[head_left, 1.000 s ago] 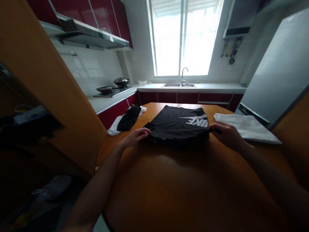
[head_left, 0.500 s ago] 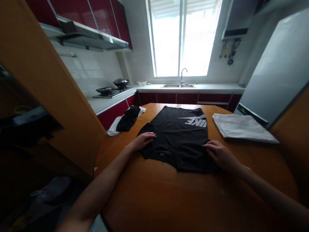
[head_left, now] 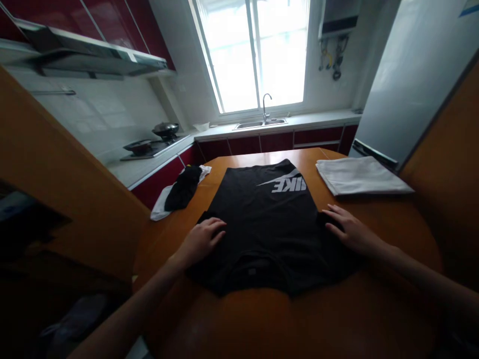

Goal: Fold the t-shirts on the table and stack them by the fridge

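Observation:
A black T-shirt (head_left: 262, 214) with a white logo lies spread on the wooden table (head_left: 258, 324), its collar towards me and its hem at the far side. Flat on the sleeve at the left rests my left hand (head_left: 204, 238), fingers stretched out and slightly bent at the tips. My right hand (head_left: 348, 229) lies at the edge of the opposite sleeve, with fingers and thumb apart. Both hands touch the cloth without gripping it. Part of each sleeve is covered by the hands.
A folded white cloth (head_left: 362, 177) lies at the table's right. Crumpled black and white clothing (head_left: 182, 188) sits at the left edge. Beyond are a stove (head_left: 153, 147) with pans, a sink (head_left: 260, 123), and a fridge (head_left: 404, 85) on the right.
The shirt now lies flatter and wider, its collar closer to me and both sleeves further out. My right hand has gone from pinched to spread fingers. The camera view has tilted.

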### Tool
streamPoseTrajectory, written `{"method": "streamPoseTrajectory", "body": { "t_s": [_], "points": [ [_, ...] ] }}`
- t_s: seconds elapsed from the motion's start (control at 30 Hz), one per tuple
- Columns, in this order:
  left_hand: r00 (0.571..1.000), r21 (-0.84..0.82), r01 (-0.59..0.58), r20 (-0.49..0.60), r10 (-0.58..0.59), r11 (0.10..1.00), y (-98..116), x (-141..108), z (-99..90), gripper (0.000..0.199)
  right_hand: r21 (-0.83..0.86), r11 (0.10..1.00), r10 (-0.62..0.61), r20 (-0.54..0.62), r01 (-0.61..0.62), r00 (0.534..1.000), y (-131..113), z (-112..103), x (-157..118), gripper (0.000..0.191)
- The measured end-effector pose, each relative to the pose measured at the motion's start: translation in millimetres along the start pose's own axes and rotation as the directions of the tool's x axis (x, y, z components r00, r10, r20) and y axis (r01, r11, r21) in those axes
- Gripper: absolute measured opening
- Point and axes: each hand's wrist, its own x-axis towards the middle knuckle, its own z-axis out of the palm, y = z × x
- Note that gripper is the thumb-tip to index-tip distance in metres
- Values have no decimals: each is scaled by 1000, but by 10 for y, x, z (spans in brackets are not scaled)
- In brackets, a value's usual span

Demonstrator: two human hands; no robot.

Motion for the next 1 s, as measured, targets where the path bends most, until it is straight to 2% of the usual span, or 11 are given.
{"method": "streamPoseTrajectory", "body": {
  "t_s": [0.07,0.13,0.23,0.37,0.4,0.5,0.6,0.7,0.8,0.9,1.0],
  "points": [
    [986,74,123,-122,-114,990,-21,73,-35,48,-54,998,-17,16,18,1000,42,69,-1,58],
    [964,102,223,-168,-205,969,-127,154,-22,58,-108,994,-16,43,21,999,79,146,-34,63],
    [954,-5,241,-183,-238,970,-377,174,1,59,-171,985,15,58,-5,998,198,216,-127,67],
    [905,-95,260,-322,-277,961,-710,-74,-70,61,-212,976,46,14,-42,999,448,236,-291,69],
    [894,-87,297,-324,-309,951,-786,-168,-96,62,-212,976,52,4,-50,999,504,229,-328,70],
    [894,-31,385,-234,-381,923,-969,-423,-160,61,-170,983,63,-5,-63,998,598,146,-356,68],
    [899,24,388,-229,-373,921,-1014,-456,-191,54,-79,994,73,-51,-77,996,544,-46,-143,58],
    [917,24,318,-262,-301,948,-878,-144,-199,49,-26,999,43,-109,-46,993,368,-247,362,49],
    [970,-4,191,-152,-189,982,-646,425,-163,47,-29,1000,-7,-99,4,995,180,-302,1041,41],
    [996,-36,88,-14,-88,995,-455,1067,-49,46,-43,997,57,-56,-60,997,76,-159,1709,39],
    [998,-45,62,-13,-63,997,-397,1622,135,44,15,983,183,-12,-183,983,90,88,2249,40]
  ]
}}
